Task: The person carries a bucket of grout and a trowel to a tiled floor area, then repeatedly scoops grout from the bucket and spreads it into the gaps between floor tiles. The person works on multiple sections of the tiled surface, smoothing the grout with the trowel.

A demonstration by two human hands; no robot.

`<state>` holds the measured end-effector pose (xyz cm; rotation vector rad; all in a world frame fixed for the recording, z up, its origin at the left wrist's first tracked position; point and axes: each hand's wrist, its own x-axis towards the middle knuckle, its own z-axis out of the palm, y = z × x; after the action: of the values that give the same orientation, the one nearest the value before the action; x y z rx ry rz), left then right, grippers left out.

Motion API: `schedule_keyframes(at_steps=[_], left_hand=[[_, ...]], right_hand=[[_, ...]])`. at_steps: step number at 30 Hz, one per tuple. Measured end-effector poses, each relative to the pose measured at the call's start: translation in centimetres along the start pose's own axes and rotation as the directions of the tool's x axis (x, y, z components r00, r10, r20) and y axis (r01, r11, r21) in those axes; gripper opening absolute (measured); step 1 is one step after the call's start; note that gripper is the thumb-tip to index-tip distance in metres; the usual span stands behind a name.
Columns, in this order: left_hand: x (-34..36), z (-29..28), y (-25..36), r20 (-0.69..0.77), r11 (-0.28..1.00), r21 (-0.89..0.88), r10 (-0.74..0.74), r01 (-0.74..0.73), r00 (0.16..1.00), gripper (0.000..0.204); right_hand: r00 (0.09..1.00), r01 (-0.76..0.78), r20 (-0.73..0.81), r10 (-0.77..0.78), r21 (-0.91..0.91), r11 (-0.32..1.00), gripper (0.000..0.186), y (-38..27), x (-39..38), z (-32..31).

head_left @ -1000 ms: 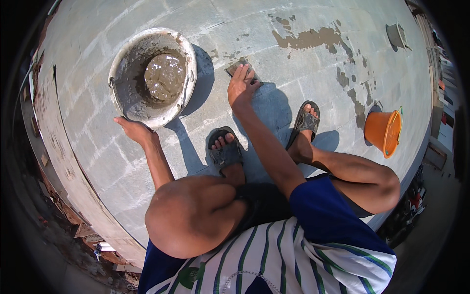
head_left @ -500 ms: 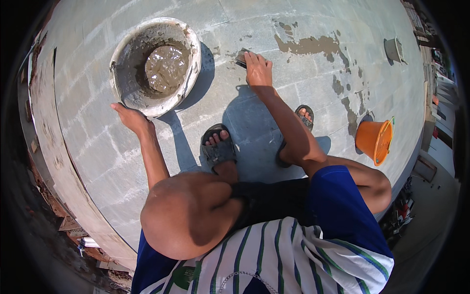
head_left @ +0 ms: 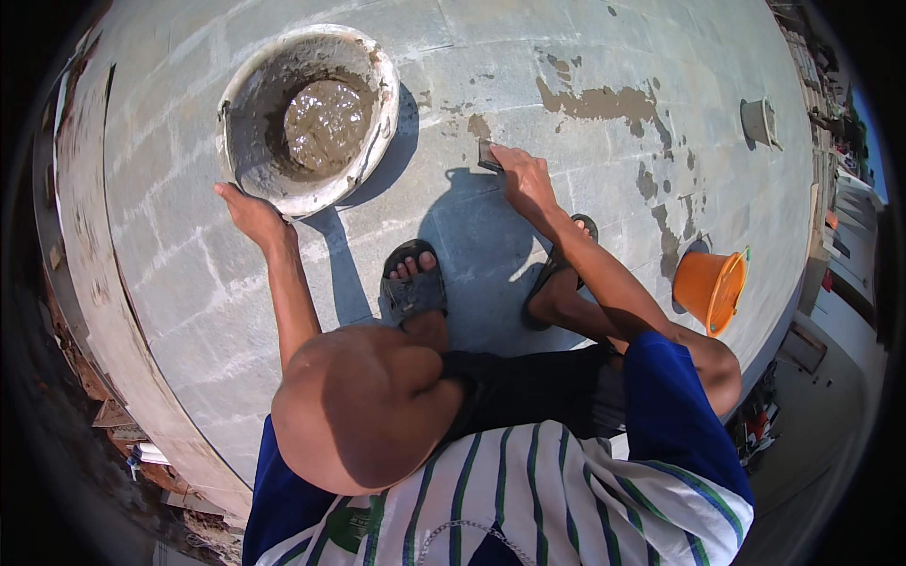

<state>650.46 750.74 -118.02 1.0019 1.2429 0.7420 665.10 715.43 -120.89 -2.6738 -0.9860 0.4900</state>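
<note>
A whitish, mortar-crusted bucket leans toward me on the grey block-patterned floor. Wet grey-brown mortar lies pooled inside it. My left hand grips the bucket's near lower side; its thumb sticks out to the left and the other fingers are mostly hidden. To the right of the bucket, my right hand is closed round a small dark flat scraper, its edge down at the floor. A small mortar smear lies just beyond the scraper.
Wet mortar patches spread over the floor to the right. An orange bucket lies tipped near my right knee, and a small grey bucket is at the far right. My sandalled feet stand between my hands. A wooden board runs along the left edge.
My right hand has drawn the scraper toward me and slightly right, and a mortar smear now shows behind it. My left hand stays at the bucket.
</note>
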Motion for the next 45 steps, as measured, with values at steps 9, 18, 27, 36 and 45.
schedule_keyframes(at_steps=[9,18,27,36,45], left_hand=[[0.3,-0.1,0.1,0.042,1.000,0.000,0.015,-0.015,0.999,0.069],[1.1,-0.4,-1.3,0.008,0.997,0.047,0.055,-0.056,0.998,0.072],[0.7,-0.1,-0.6,-0.048,0.989,0.113,0.096,-0.090,0.994,0.071],[-0.4,0.6,0.5,-0.087,0.990,0.106,0.102,-0.092,0.991,0.069],[-0.2,0.1,0.6,-0.116,0.970,0.227,0.109,-0.080,0.987,0.067]], right_hand=[[0.965,0.145,-0.142,-0.219,-0.406,0.902,0.050,1.1,2.7,3.9],[0.995,-0.078,-0.034,0.090,0.261,0.962,0.038,-3.8,4.7,-8.7],[0.785,0.605,0.250,-0.568,-0.108,0.789,0.038,-22.5,19.2,-8.7],[0.756,0.544,0.587,-0.288,-0.319,0.776,0.025,-25.7,21.2,3.3],[0.402,0.619,0.914,-0.050,-0.231,0.751,0.040,-28.6,25.7,-2.8]])
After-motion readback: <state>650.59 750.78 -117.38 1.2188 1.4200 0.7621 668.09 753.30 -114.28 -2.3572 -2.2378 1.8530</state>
